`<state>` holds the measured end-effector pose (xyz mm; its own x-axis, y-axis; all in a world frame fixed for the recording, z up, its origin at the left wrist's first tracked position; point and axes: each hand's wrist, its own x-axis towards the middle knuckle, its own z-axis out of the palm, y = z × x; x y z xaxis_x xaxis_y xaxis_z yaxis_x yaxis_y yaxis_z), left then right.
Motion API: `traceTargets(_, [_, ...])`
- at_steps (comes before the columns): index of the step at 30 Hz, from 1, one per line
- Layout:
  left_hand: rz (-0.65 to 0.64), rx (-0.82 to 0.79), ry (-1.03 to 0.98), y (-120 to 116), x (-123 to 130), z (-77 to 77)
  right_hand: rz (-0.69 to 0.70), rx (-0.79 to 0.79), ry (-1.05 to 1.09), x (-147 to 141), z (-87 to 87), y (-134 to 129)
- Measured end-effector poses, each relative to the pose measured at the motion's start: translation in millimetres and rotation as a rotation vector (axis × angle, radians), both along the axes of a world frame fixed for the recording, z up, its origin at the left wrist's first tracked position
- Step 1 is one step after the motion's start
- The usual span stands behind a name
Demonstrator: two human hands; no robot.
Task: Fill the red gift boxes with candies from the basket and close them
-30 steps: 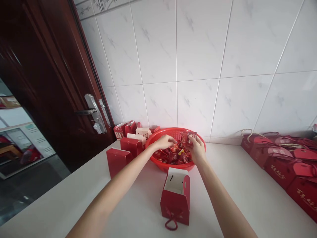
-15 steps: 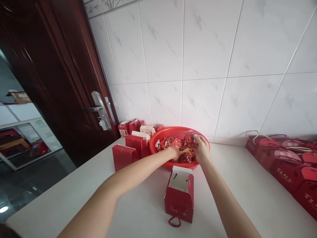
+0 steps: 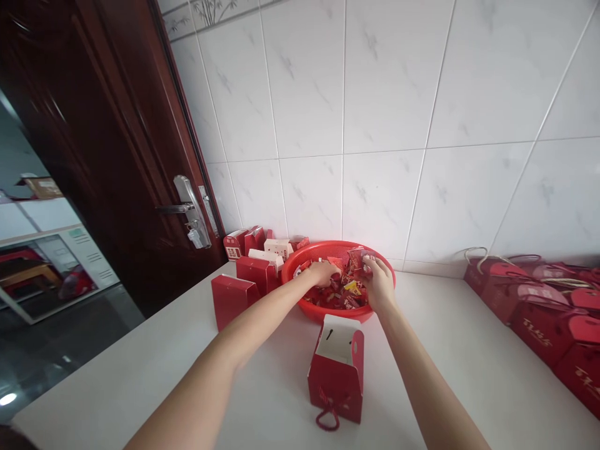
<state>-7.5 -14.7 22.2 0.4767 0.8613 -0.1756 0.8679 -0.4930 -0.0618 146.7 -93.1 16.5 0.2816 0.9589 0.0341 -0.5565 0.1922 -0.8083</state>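
Observation:
A red plastic basket (image 3: 388, 270) against the wall holds many wrapped candies (image 3: 352, 289), mostly red, one yellow. Inside it, on the left, my left hand (image 3: 322, 274) reaches down with fingers curled round a red wrapped candy; its fingertips are partly hidden. At the basket's right side my right hand (image 3: 380, 282) is closed on red wrapped candies (image 3: 357, 256), raised a little over the pile. In front of the basket stands a red gift box (image 3: 335, 381), its top open, showing a white inside with no candy visible, and a red cord loop at its front.
Several red and cream boxes (image 3: 233, 300) stand left of the basket. Rows of closed red gift boxes (image 3: 539, 319) with cord handles fill the right end of the white table (image 3: 422, 350). A dark red door (image 3: 117, 137) with a handle is at left, beside the tiled wall (image 3: 384, 94).
My left hand has moved up and leftward within the basket, uncovering the yellow candy. My right hand keeps its candies at nearly the same spot. The view has shifted slightly.

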Motion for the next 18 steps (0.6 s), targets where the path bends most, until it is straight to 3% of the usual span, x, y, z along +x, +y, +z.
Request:
traceTargets(6, [0.148, 0.127, -0.123, 13, -10, 2.0, 0.003, 0.0, -0.009, 1, 1.5, 0])
traceTargets(11, [0.209, 0.12, -0.176, 17, -16, 1.1, -0.005, 0.013, -0.028, 0, 1.9, 0])
traceTargets(14, [0.181, 0.087, -0.203, 13, -15, 3.6, -0.012, 0.008, -0.021, -1, 3.1, -1])
traceTargets(18, [-0.003, 0.001, -0.339, 0, 1, 6.7, -0.01, -0.003, -0.008, -1, 3.2, -1])
